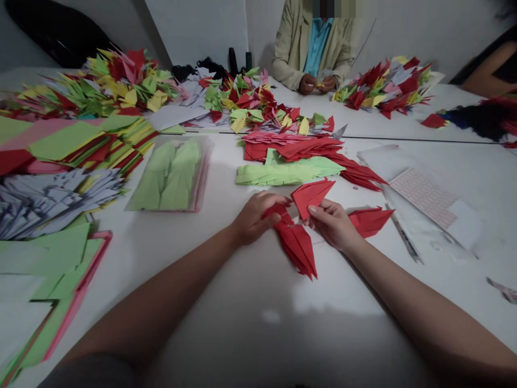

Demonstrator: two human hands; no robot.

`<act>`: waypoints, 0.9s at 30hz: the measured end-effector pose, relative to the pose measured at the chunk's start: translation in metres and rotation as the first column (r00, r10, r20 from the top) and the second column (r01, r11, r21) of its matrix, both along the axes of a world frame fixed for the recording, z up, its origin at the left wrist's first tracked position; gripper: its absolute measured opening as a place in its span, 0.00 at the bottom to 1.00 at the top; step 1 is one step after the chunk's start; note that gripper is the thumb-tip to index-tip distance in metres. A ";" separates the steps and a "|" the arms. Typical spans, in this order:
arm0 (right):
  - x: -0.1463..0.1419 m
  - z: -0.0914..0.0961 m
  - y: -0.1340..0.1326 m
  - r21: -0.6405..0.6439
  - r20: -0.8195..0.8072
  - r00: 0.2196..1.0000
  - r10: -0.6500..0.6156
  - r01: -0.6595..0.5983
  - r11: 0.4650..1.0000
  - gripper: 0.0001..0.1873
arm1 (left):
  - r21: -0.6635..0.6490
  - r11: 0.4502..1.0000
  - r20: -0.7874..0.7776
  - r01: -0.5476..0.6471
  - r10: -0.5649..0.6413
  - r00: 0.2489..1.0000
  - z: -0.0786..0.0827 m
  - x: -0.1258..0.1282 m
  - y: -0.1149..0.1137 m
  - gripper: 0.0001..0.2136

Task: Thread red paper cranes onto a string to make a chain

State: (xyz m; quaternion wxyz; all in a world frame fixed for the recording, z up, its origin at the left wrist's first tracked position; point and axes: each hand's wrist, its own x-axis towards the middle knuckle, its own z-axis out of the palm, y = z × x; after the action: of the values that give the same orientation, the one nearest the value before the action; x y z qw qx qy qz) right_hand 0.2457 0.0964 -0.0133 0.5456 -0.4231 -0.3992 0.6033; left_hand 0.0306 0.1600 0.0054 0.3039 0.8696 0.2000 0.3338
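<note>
My left hand (258, 218) grips the top of a string of folded red paper pieces (297, 245), which trails down onto the white table (226, 334). My right hand (331, 223) pinches the lower corner of a folded red paper triangle (312, 196), holding it up just right of the string. Another folded red paper piece (369, 221) lies on the table beside my right hand, close to its fingers but apart from them. The two hands are close together.
Piles of folded red (294, 148) and green (283, 173) paper lie just beyond my hands. A plastic sleeve of green paper (172, 175) lies to the left, with paper stacks beyond it. A printed sheet in plastic (424, 196) lies to the right. A co-worker's hands (317, 83) fold paper across the table.
</note>
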 end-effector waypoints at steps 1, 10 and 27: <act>0.002 0.002 0.001 -0.010 -0.052 0.999 0.006 -0.006 1.000 0.15 | 0.041 0.998 -0.074 0.047 -0.044 0.996 0.000 -0.001 0.001 0.30; 0.010 0.007 0.000 -0.094 -0.246 0.968 0.054 -0.080 0.992 0.14 | 0.184 0.978 -0.287 -0.101 0.152 0.946 -0.009 0.002 0.002 0.29; 0.012 0.002 0.011 -0.269 -0.359 0.895 -0.264 0.172 0.948 0.12 | 0.157 0.972 -0.110 -0.174 0.192 0.975 -0.004 0.002 0.000 0.28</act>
State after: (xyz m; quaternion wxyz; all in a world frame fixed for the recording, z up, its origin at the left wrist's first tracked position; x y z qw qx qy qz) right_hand 0.2581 0.1074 -0.0115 0.6260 -0.3970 -0.1596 0.6520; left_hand 0.0328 0.1597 0.0011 0.1939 0.8865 0.2729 0.3194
